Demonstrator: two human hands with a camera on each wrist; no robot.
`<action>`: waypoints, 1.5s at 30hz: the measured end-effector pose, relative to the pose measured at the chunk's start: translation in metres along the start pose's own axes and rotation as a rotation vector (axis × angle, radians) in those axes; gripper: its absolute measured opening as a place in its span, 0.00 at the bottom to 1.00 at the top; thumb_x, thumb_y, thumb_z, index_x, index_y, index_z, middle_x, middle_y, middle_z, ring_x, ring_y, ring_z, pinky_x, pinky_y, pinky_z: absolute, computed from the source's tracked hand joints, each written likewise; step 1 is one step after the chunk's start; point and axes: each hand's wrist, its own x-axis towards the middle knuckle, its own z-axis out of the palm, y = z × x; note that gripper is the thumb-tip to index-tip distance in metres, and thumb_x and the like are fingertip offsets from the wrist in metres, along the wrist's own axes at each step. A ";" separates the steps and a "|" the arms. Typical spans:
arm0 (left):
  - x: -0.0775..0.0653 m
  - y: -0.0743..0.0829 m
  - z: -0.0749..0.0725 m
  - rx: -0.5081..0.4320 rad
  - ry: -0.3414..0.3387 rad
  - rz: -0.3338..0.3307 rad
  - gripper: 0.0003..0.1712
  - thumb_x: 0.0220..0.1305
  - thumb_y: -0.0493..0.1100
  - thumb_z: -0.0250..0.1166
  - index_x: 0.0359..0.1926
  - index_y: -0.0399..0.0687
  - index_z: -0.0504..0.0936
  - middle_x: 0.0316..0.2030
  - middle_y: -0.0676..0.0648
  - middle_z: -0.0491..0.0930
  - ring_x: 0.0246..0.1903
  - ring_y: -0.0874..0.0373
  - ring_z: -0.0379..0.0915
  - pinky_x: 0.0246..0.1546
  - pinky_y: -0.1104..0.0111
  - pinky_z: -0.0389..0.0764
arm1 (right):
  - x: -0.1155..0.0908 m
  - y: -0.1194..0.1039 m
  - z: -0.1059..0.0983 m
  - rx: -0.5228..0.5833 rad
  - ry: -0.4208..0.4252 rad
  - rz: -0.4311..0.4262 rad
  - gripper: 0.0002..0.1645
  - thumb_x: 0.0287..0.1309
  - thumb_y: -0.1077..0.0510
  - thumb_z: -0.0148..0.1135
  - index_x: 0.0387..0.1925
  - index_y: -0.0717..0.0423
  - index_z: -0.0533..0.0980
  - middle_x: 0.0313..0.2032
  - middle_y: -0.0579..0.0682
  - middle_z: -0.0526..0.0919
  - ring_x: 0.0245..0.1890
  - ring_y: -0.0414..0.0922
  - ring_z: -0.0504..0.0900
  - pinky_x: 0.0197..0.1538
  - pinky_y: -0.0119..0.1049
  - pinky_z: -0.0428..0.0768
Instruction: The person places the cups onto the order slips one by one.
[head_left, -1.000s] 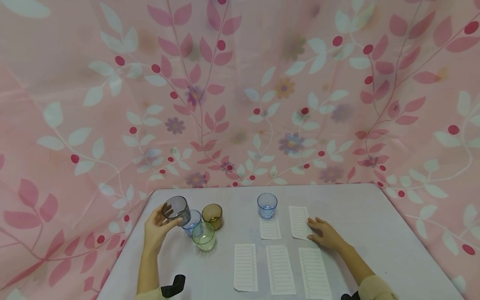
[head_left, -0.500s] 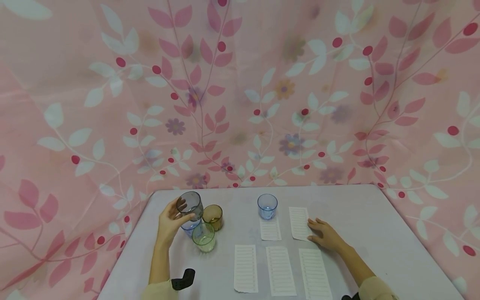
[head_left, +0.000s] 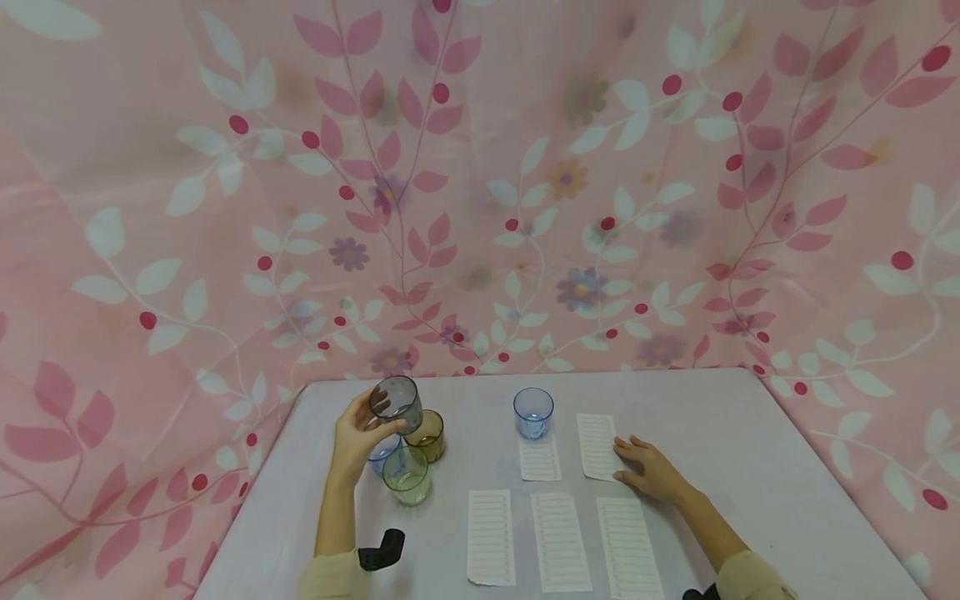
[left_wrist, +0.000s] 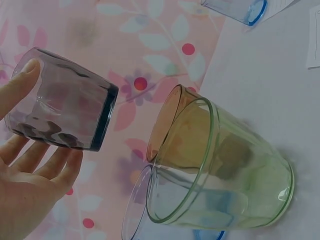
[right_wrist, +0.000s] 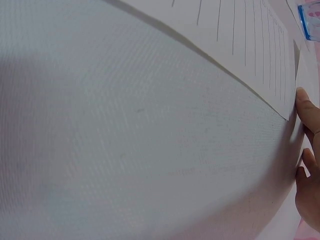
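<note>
My left hand (head_left: 352,442) holds a smoky grey glass tumbler (head_left: 401,406) in the air, rim up and slightly tilted. In the left wrist view the thumb lies on one side of the grey tumbler (left_wrist: 65,105), the fingers on the other. It overlaps an amber tumbler (head_left: 431,440) in the head view. Close by stand a blue tumbler (head_left: 382,452), partly hidden, and a green tumbler (head_left: 407,483). Over on the right, my right hand (head_left: 651,469) rests with fingers loosely extended at the right edge of a lined paper slip (head_left: 596,442).
Another blue tumbler (head_left: 533,414) stands at the top of a second slip (head_left: 540,463). Three more slips, such as the left one (head_left: 490,537), lie in a nearer row on the white-covered table (head_left: 780,517). A pink floral cloth (head_left: 480,208) hangs behind.
My left hand has carried the grey tumbler rightward and slightly up, from left of the cluster to over its back. My right hand stays in place.
</note>
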 end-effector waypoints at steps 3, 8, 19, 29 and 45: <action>0.002 0.001 0.005 -0.003 -0.010 -0.015 0.42 0.46 0.27 0.72 0.64 0.37 0.67 0.57 0.34 0.71 0.56 0.44 0.69 0.51 0.75 0.73 | 0.000 0.000 0.000 0.001 -0.005 0.003 0.30 0.50 0.59 0.69 0.51 0.74 0.74 0.56 0.69 0.72 0.59 0.72 0.63 0.57 0.67 0.62; 0.000 0.016 0.013 -0.004 -0.050 -0.033 0.41 0.48 0.27 0.70 0.64 0.34 0.64 0.59 0.31 0.69 0.58 0.43 0.67 0.59 0.60 0.69 | 0.000 -0.002 -0.002 0.002 -0.017 0.015 0.30 0.51 0.58 0.69 0.52 0.74 0.73 0.56 0.69 0.72 0.60 0.72 0.62 0.58 0.67 0.61; -0.001 0.031 0.026 -0.009 -0.086 -0.020 0.40 0.49 0.25 0.69 0.64 0.29 0.63 0.58 0.28 0.68 0.59 0.35 0.64 0.62 0.49 0.64 | 0.001 -0.003 -0.002 0.009 -0.012 0.015 0.30 0.50 0.59 0.69 0.51 0.74 0.73 0.56 0.69 0.72 0.59 0.72 0.62 0.57 0.68 0.61; 0.011 0.009 0.031 -0.030 -0.077 0.002 0.39 0.48 0.27 0.71 0.63 0.36 0.67 0.57 0.34 0.72 0.57 0.42 0.68 0.61 0.52 0.67 | 0.001 -0.002 -0.001 0.011 -0.005 -0.004 0.29 0.50 0.59 0.69 0.51 0.75 0.73 0.56 0.69 0.72 0.58 0.73 0.63 0.56 0.68 0.62; 0.018 0.019 0.044 -0.035 -0.114 0.009 0.40 0.48 0.30 0.72 0.63 0.39 0.67 0.57 0.34 0.72 0.58 0.38 0.66 0.63 0.49 0.63 | 0.002 0.001 -0.002 0.005 -0.030 0.012 0.30 0.51 0.58 0.69 0.52 0.74 0.73 0.56 0.69 0.72 0.59 0.73 0.63 0.57 0.68 0.62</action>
